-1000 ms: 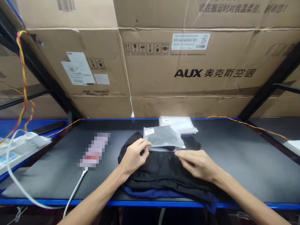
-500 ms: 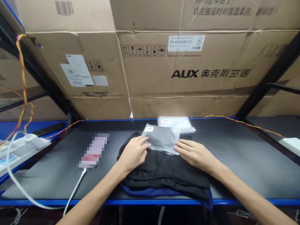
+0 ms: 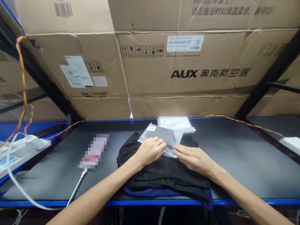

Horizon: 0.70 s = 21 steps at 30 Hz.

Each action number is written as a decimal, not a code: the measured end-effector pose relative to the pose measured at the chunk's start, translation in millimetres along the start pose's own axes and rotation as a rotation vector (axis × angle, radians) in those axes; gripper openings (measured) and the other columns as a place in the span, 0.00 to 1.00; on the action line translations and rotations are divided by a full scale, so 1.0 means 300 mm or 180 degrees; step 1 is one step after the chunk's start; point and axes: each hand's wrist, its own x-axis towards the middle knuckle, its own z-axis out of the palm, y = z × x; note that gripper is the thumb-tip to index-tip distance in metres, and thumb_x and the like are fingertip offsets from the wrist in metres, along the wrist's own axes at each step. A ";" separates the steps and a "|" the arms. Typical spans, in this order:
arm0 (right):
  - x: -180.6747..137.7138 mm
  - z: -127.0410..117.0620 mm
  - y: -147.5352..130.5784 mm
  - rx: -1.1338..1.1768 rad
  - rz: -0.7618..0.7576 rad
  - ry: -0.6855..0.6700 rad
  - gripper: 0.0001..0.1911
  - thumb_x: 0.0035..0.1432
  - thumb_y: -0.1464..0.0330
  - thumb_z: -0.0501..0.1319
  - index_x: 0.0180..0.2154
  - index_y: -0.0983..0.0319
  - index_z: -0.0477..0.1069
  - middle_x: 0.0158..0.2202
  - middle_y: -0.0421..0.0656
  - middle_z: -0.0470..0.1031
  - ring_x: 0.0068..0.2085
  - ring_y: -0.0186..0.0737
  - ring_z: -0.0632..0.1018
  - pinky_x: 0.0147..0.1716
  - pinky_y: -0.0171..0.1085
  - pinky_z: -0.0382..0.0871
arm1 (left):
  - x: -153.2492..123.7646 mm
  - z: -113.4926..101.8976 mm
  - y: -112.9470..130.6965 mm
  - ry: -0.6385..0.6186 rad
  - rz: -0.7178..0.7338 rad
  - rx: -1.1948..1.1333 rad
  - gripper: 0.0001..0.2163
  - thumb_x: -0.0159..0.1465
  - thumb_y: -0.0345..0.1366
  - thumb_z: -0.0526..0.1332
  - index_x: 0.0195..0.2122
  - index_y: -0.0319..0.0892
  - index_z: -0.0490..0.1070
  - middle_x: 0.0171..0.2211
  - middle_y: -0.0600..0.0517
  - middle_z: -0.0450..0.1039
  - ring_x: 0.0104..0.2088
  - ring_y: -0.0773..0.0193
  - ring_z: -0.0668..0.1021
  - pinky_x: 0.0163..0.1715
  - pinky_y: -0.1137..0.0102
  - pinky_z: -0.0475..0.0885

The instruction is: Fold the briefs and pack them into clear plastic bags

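A frosted plastic bag with a white label and something dark inside lies tilted on a folded black garment with a blue lower edge. My left hand has its fingers curled closed over the bag's near edge, around the middle. At the bag's near right corner, my right hand pinches the edge between thumb and fingers. The two hands are close together. Just behind the bag is a stack of similar white plastic bags, the top one labelled.
The dark tabletop has a blue front edge. On the left a pixelated phone-like object is plugged into a white cable. Power strips lie at the far left. A large cardboard sheet stands behind, between black frame posts.
My left hand has slid right along the bag's near edge, from its left corner to the middle. The bag has turned slightly, its right side swinging nearer. My right hand stays almost in place.
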 end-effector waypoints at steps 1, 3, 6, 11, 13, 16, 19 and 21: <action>0.002 -0.001 -0.001 0.0008 0.0023 0.0013 0.14 0.66 0.75 0.53 0.46 0.66 0.75 0.47 0.52 0.80 0.48 0.44 0.81 0.47 0.40 0.78 | -0.001 0.003 -0.002 0.0030 -0.0047 -0.0081 0.04 0.67 0.32 0.58 0.35 0.40 0.69 0.33 0.49 0.72 0.34 0.59 0.73 0.33 0.67 0.69; 0.006 -0.003 -0.004 0.0031 0.0103 0.0040 0.13 0.66 0.75 0.53 0.46 0.65 0.75 0.47 0.50 0.80 0.46 0.43 0.81 0.45 0.40 0.79 | -0.007 0.001 -0.003 0.0114 -0.0078 -0.0372 0.04 0.68 0.32 0.57 0.36 0.40 0.70 0.34 0.49 0.73 0.35 0.60 0.74 0.35 0.68 0.70; 0.012 0.001 -0.008 0.0111 0.0192 0.0103 0.12 0.65 0.75 0.55 0.46 0.64 0.75 0.46 0.49 0.80 0.45 0.43 0.82 0.44 0.39 0.79 | -0.023 -0.011 0.008 0.0264 0.0152 -0.0801 0.06 0.69 0.33 0.56 0.40 0.41 0.72 0.38 0.49 0.74 0.39 0.61 0.75 0.40 0.68 0.71; 0.018 0.013 -0.013 0.0222 0.0189 0.0263 0.14 0.63 0.76 0.56 0.49 0.65 0.74 0.46 0.51 0.81 0.45 0.45 0.82 0.44 0.40 0.79 | -0.026 -0.013 0.039 0.0552 0.0357 -0.0706 0.08 0.69 0.38 0.57 0.40 0.41 0.73 0.37 0.48 0.77 0.38 0.60 0.77 0.39 0.66 0.73; 0.021 0.013 -0.016 0.0233 0.0172 0.0275 0.14 0.64 0.75 0.56 0.49 0.65 0.74 0.46 0.50 0.81 0.45 0.45 0.82 0.43 0.40 0.80 | -0.020 -0.007 0.047 0.0670 0.0350 -0.0580 0.08 0.69 0.38 0.57 0.39 0.41 0.74 0.36 0.48 0.77 0.36 0.60 0.77 0.37 0.66 0.73; 0.022 0.010 -0.020 0.0242 0.0154 0.0288 0.14 0.65 0.74 0.54 0.50 0.64 0.73 0.46 0.49 0.81 0.45 0.42 0.82 0.43 0.38 0.80 | -0.016 0.003 0.053 0.0797 0.0391 -0.0449 0.08 0.69 0.37 0.57 0.38 0.42 0.75 0.35 0.49 0.78 0.34 0.62 0.76 0.34 0.67 0.72; 0.019 0.010 -0.022 0.0289 0.0095 0.0402 0.16 0.64 0.75 0.55 0.52 0.63 0.72 0.46 0.48 0.81 0.46 0.42 0.82 0.45 0.38 0.79 | -0.018 0.009 0.057 0.0841 0.0443 -0.0375 0.08 0.69 0.36 0.57 0.38 0.43 0.75 0.34 0.50 0.78 0.32 0.63 0.76 0.32 0.68 0.71; 0.016 0.012 -0.022 0.0324 0.0052 0.0478 0.16 0.64 0.76 0.56 0.52 0.64 0.71 0.46 0.49 0.81 0.46 0.43 0.82 0.47 0.39 0.78 | -0.019 0.011 0.062 0.0920 0.0464 -0.0323 0.07 0.68 0.35 0.57 0.37 0.44 0.75 0.34 0.51 0.78 0.32 0.63 0.75 0.31 0.68 0.69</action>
